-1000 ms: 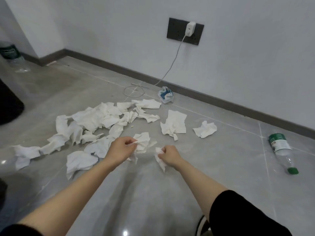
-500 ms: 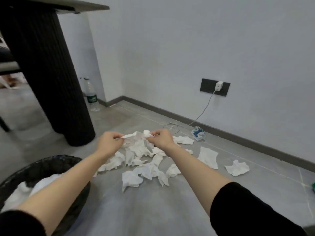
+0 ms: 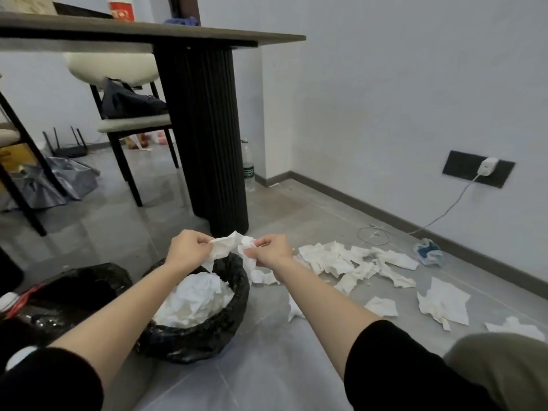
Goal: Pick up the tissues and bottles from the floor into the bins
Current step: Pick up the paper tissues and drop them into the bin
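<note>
My left hand [image 3: 186, 250] and my right hand [image 3: 270, 249] each pinch crumpled white tissues [image 3: 229, 247], held together just above the far rim of a black-bagged bin [image 3: 234, 304]. That bin holds a heap of white tissues [image 3: 195, 301]. A second black-bagged bin [image 3: 74, 289] stands to its left. Several loose tissues [image 3: 350, 262] lie scattered on the grey floor to the right. A clear bottle with a green label [image 3: 248, 170] stands upright by the wall corner behind the table leg.
A thick black fluted table leg [image 3: 204, 137] rises just beyond the bins under a dark tabletop [image 3: 148, 34]. Chairs [image 3: 127, 126] stand at the left. A charger cable [image 3: 444, 209] runs from a wall socket [image 3: 477, 168] to the floor, near a blue-white wrapper [image 3: 428, 251].
Both hands lifted tissues off the floor pile and carried them left; they now hover over the tissue-filled bin. The view swung left and up, revealing the table and chairs.
</note>
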A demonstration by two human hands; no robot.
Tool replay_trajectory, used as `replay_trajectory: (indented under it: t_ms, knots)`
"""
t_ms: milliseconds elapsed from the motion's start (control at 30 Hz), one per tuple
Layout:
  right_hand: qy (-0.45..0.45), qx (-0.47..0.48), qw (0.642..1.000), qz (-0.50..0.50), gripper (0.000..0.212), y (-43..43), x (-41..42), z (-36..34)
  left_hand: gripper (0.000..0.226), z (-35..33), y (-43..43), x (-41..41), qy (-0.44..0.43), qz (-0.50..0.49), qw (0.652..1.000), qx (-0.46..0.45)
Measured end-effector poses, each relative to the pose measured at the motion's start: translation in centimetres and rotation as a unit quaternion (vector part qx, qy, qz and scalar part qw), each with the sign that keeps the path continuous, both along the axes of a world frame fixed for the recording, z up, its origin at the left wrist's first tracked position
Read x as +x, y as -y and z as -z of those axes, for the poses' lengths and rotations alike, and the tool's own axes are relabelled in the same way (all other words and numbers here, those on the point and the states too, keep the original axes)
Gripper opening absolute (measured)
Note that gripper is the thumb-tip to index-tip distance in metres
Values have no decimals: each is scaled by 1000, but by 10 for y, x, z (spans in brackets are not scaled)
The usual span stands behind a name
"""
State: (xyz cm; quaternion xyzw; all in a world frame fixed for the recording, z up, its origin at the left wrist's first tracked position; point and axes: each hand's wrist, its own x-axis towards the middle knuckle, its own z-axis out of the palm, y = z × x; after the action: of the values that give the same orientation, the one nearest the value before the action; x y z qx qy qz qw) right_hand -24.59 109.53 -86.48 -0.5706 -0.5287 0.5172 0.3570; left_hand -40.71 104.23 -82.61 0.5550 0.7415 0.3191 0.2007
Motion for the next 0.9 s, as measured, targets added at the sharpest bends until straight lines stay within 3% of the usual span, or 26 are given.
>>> replay_trajectory:
  t_ms: [167,267,367,600,800,900]
  knots:
    - [76,23,996,-37,23,7,-40,25,34,38,4,-27,-35,-25,998,-46]
    - [162,85,980,-78,3,11,-54,41,34,66,4,-43,-88,-27,993,-77]
    - [236,134,955,-119,14,10,-66,58,29,90,-1,-58,-125,-39,986,-104]
    - [265,130,945,-140,13,0,-94,83,24,131,-14,-71,-214,-47,969,-113]
    - [357,90,884,-289,33,-10,-121,104,26,157,-16,-80,-158,-59,963,-209]
    - [421,68,837,-342,22,-13,-129,118,25,165,-18,-81,-114,-44,965,-233]
